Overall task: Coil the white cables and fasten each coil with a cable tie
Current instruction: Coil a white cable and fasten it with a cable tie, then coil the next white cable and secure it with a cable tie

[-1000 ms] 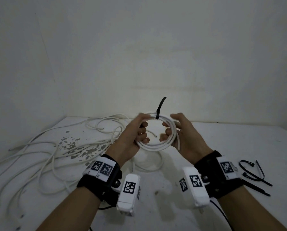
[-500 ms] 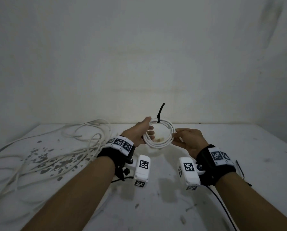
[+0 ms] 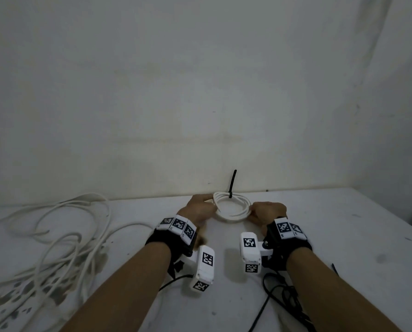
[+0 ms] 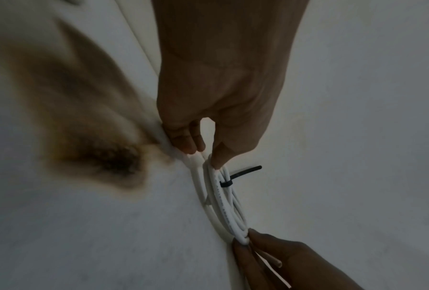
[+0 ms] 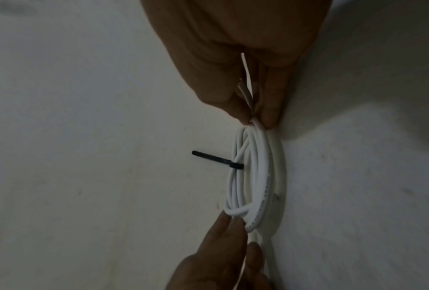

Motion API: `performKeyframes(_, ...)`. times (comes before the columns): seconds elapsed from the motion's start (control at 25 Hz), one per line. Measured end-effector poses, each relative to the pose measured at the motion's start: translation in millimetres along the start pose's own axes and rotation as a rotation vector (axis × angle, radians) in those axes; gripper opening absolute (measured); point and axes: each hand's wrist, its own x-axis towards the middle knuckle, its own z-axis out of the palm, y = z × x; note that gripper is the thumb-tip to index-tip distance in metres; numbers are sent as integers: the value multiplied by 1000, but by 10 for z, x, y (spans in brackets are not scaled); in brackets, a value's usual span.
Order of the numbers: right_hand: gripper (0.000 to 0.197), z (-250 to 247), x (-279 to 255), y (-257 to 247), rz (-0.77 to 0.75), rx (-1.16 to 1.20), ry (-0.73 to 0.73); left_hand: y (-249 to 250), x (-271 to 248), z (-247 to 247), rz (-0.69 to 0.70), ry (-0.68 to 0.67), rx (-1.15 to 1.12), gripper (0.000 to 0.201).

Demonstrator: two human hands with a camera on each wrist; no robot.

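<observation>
White cable coil [image 3: 232, 206], bound at its top by a black cable tie [image 3: 231, 184] whose tail points up, sits just below the frame's centre at the far edge of the desk [image 3: 344, 236]. Left hand [image 3: 198, 209] pinches its left side, right hand [image 3: 267, 211] its right. Loose white cables [image 3: 63, 238] sprawl at lower left.

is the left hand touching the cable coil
Touching. The left wrist view shows the left hand pinching the top of the cable coil between its fingertips.
</observation>
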Motion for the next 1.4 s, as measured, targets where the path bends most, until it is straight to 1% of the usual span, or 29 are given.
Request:
performKeyframes(0.08, 11, -19, 115, 7, 1, -10, 48, 19, 150, 52, -3, -7, 63, 42)
performKeyframes(0.16, 1, -22, 159, -29, 2, -92, 130, -25, 327, 82, -2, 26, 87, 49)
performKeyframes(0.2, 4, -26, 177, -42, -3, -109, 170, -56, 397, 93, -2, 46, 87, 50)
performKeyframes(0.28, 6, -23, 215, -64, 1, -111, 180, -98, 501, 97, -12, 63, 104, 51)
performKeyframes(0.4, 9, -9, 206, -103, 11, -163, 170, -77, 464, 73, -37, 48, 64, 48)
performKeyframes(0.52, 19, 20, 112, -181, -41, -258, 177, -45, 376, 6, -66, 82, -45, 51)
performKeyframes(0.64, 8, 11, -51, -306, -101, -407, 219, -19, 236, -152, -96, 94, -123, 40)
performKeyframes(0.72, 6, 12, -217, -402, -139, -448, 211, 17, 58, -292, -99, 105, -186, 33)
performKeyframes(0.8, 5, 86, -434, -483, -213, -418, 113, 85, -159, -470, -65, 120, -247, 29)
performKeyframes(0.88, 6, 228, -709, -531, -272, -418, -24, 169, -431, -703, -32, 149, -320, 24)
performKeyframes(1.0, 11, 513, -1174, -593, -370, -538, -228, 232, -847, -1082, -30, 166, -415, 15)
performKeyframes(1.12, 12, 825, -1655, -615, -464, -577, -397, 180, -1352, -1492, -23, 192, -451, 17)
performKeyframes(1.2, 12, 1028, -1964, -599, -502, -679, -495, 77, -1721, -1774, -28, 240, -480, 17)
performKeyframes(1.28, 14, 1237, -2253, -549, -551, -851, -614, -77, -2090, -2057, -27, 298, -494, 16)
performKeyframes(1.36, 23, 1427, -2495, -477, -578, -1018, -754, -241, -2411, -2279, -48, 337, -483, 14)
performKeyframes(1.4, 32, 1512, -2590, -434, -584, -1082, -807, -311, -2542, -2352, -65, 341, -456, 13)
